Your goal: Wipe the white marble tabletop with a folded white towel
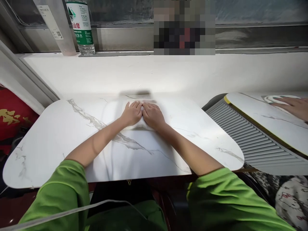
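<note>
Under fingers (137, 104), white cloth (137, 127), near edge crosswise, long axis unclear

Brightly lit tabletop (64, 138), soft shadows (134, 93), dim window (122, 12), pixelated patch (184, 27)

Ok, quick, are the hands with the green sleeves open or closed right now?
Left hand: open, palm down on the white cloth.
Right hand: open, palm down on it too, beside the left.

A cloth (141, 124) lies on the worktop (72, 138) beneath the left grip (132, 113) and right grip (154, 116). Beyond them, leftward, stands a bottle (81, 25).
</note>
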Available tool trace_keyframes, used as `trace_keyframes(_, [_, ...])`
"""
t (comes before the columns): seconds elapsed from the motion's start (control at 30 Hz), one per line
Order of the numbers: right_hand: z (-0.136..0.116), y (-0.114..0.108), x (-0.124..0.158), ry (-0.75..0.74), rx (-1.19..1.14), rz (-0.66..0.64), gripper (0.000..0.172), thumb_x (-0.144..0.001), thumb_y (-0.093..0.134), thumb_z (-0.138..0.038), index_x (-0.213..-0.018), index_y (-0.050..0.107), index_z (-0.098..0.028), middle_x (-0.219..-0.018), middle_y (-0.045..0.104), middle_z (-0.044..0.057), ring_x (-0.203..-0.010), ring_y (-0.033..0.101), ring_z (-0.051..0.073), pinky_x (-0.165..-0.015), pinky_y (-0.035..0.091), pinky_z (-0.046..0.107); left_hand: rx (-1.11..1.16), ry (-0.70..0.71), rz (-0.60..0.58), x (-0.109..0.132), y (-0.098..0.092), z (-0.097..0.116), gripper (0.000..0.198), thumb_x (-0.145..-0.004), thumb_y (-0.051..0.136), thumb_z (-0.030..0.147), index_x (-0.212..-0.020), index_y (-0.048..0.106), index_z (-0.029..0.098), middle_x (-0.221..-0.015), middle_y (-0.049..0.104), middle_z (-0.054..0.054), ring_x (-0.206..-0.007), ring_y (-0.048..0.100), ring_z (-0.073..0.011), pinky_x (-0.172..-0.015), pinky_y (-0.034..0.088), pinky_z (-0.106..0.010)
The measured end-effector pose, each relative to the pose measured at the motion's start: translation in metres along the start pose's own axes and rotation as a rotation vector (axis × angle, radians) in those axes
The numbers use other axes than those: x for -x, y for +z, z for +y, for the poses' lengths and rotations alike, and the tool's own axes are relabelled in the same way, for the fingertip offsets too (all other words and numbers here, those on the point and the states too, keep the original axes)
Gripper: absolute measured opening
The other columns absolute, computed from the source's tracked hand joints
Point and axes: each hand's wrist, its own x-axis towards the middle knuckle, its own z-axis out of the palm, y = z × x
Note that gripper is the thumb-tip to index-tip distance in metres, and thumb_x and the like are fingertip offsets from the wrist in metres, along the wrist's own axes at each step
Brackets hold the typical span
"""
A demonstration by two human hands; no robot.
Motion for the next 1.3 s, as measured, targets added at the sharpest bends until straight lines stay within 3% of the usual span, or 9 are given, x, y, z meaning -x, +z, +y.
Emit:
trace_keyframes(0.27, [-0.061,-0.02,0.126,-0.193,0.071,0.004,0.054,-0.092,0.032,-0.019,-0.137,0.054,0.0,-0.143,0.055,0.018,-0.135,0.048,0.029,-0.116,0.033,0.046,-0.042,0.092,0.057,0.142,-0.005,0.037,0.053,-0.1,0.029,0.023,-0.147,0.038,0.002,-0.156,0.037,-0.018,-0.148,0.028,-0.0299,-0.123,0.016,-0.054])
trace_keyframes(0.33, [-0.07,-0.023,0.142,-0.247,0.051,0.014,0.054,-0.091,0.033,-0.019,-0.137,0.054,-0.001,-0.143,0.055,0.018,-0.136,0.048,0.029,-0.116,0.034,0.047,-0.051,0.132,0.067,0.165,-0.009,0.043,0.052,-0.099,0.029,0.021,-0.145,0.04,0.0,-0.155,0.038,-0.02,-0.149,0.026,-0.0319,-0.123,0.013,-0.056])
trace_keyframes(0.43, [-0.075,-0.025,0.146,-0.276,0.004,0.005,0.054,-0.09,0.034,-0.018,-0.136,0.055,-0.002,-0.142,0.055,0.018,-0.135,0.048,0.029,-0.115,0.035,0.049,-0.044,0.131,0.044,0.176,-0.013,0.044,0.052,-0.097,0.03,0.02,-0.145,0.042,0.002,-0.155,0.038,-0.02,-0.15,0.024,-0.0331,-0.122,0.012,-0.058])
trace_keyframes(0.6, [-0.067,-0.014,0.107,-0.255,-0.048,-0.025,0.052,-0.089,0.035,-0.018,-0.133,0.057,-0.003,-0.141,0.057,0.018,-0.133,0.05,0.028,-0.115,0.035,0.046,-0.014,0.036,0.049,0.145,-0.007,0.024,0.053,-0.096,0.031,0.021,-0.145,0.04,0.003,-0.155,0.039,-0.018,-0.149,0.026,-0.0317,-0.122,0.017,-0.055])
trace_keyframes(0.87, [-0.057,0.017,-0.018,-0.114,-0.058,-0.04,0.043,-0.09,0.034,-0.014,-0.123,0.061,-0.007,-0.128,0.065,0.018,-0.122,0.056,0.029,-0.108,0.037,0.042,0.042,-0.022,0.09,0.037,-0.012,-0.052,0.045,-0.097,0.032,0.018,-0.14,0.043,0.007,-0.151,0.045,-0.016,-0.144,0.036,-0.0228,-0.122,0.019,-0.045])
trace_keyframes(1.0, [-0.057,0.028,-0.062,-0.047,-0.063,-0.041,0.042,-0.089,0.034,-0.011,-0.122,0.061,-0.006,-0.124,0.067,0.018,-0.121,0.056,0.029,-0.107,0.036,0.041,0.074,-0.051,0.129,-0.004,-0.011,-0.083,0.039,-0.093,0.034,0.013,-0.127,0.051,0.013,-0.141,0.056,-0.013,-0.136,0.046,-0.0213,-0.119,0.025,-0.044])
trace_keyframes(1.13, [-0.055,0.034,-0.072,-0.064,-0.075,-0.005,0.042,-0.09,0.035,-0.012,-0.121,0.062,-0.008,-0.125,0.067,0.017,-0.122,0.056,0.029,-0.108,0.037,0.041,0.072,-0.022,0.139,-0.014,-0.01,-0.094,0.037,-0.093,0.034,0.015,-0.124,0.054,0.014,-0.139,0.058,-0.012,-0.135,0.047,-0.0212,-0.117,0.028,-0.043])
trace_keyframes(1.3, [-0.06,0.032,-0.047,-0.079,-0.053,0.017,0.044,-0.092,0.035,-0.015,-0.127,0.06,-0.006,-0.137,0.06,0.018,-0.131,0.051,0.028,-0.113,0.033,0.043,0.07,-0.054,0.085,0.01,-0.014,-0.083,0.045,-0.097,0.031,0.022,-0.138,0.045,0.011,-0.154,0.042,-0.012,-0.148,0.03,-0.0223,-0.122,0.018,-0.045])
